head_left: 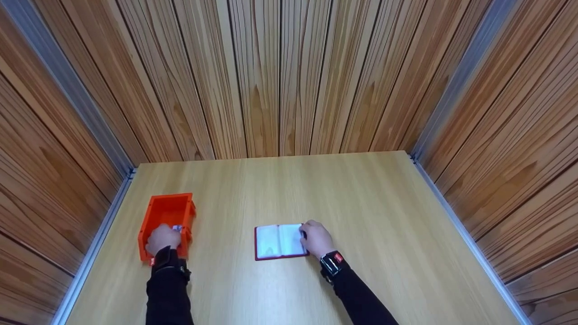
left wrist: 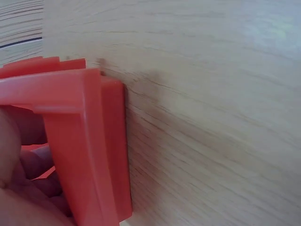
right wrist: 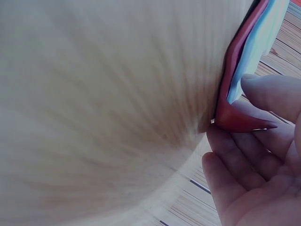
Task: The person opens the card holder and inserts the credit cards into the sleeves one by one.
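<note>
A small red-covered notebook [head_left: 268, 242] lies spread on the table with blank white pages up. At its right edge is my right hand [head_left: 317, 238]. In the right wrist view, the thumb rests on the page edge while the other fingers lie under the bent red cover [right wrist: 240, 118], pinching it between them. My left hand [head_left: 163, 238] reaches down into the near end of an orange plastic bin [head_left: 170, 201]. A small white and blue item [head_left: 177, 228] shows beside that hand. The bin wall [left wrist: 70, 141] hides much of the left fingers, and I cannot tell what they hold.
The light wooden table [head_left: 361, 194] is closed in by wood-plank walls at the back and both sides. Metal rails [head_left: 465, 230] run along its side edges. The bin stands near the left rail, with bare tabletop between it and the notebook.
</note>
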`<state>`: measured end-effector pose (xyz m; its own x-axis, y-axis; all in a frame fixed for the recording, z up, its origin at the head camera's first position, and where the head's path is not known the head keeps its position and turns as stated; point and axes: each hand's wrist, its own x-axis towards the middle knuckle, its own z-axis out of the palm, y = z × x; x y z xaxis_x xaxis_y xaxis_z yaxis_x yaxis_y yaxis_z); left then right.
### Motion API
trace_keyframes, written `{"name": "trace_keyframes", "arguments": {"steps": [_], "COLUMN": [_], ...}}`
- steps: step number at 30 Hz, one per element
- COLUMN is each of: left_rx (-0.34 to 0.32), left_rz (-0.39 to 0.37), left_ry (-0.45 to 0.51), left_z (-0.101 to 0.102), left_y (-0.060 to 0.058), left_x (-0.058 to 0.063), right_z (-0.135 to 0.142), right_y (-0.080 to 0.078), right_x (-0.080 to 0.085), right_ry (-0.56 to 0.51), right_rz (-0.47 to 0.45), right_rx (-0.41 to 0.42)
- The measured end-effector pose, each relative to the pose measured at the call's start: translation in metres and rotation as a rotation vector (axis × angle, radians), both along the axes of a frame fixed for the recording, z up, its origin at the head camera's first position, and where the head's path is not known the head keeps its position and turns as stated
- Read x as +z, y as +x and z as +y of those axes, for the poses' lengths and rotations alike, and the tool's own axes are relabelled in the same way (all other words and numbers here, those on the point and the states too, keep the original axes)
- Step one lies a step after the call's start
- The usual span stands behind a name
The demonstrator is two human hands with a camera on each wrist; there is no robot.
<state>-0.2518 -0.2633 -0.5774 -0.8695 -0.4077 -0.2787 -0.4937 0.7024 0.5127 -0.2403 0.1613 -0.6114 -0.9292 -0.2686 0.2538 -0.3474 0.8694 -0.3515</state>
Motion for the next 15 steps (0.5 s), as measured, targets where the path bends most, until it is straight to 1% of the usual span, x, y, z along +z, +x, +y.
{"name": "trace_keyframes", "arguments": {"steps": [5,10,12,15], "left_rx": [-0.001,0.015,0.025,0.022], "left_rz": [-0.007,0.014,0.006,-0.032], "left_ry": [0.022,0.016,0.017,0.028], "left_z": [0.0002,-0.0001,-0.0002,-0.0002], "left_y": [0.0002,0.0000,-0.0007,-0.0024], "left_x": [0.0022,0.0020,0.0024,0.0039], "right_z": [0.0000,-0.0001,-0.0004,-0.0010], "right_y": [-0.0004,-0.0005,0.0000,0.0005], "right_x": [-0.0001,0.0000,0.0004,0.0010], "right_ry": [0.003,-0.001,0.000,0.013], "right_rz": [0.005,0.015,0.017,0.013], "right_rx": [-0.004,-0.008,-0.006,-0.005]}}
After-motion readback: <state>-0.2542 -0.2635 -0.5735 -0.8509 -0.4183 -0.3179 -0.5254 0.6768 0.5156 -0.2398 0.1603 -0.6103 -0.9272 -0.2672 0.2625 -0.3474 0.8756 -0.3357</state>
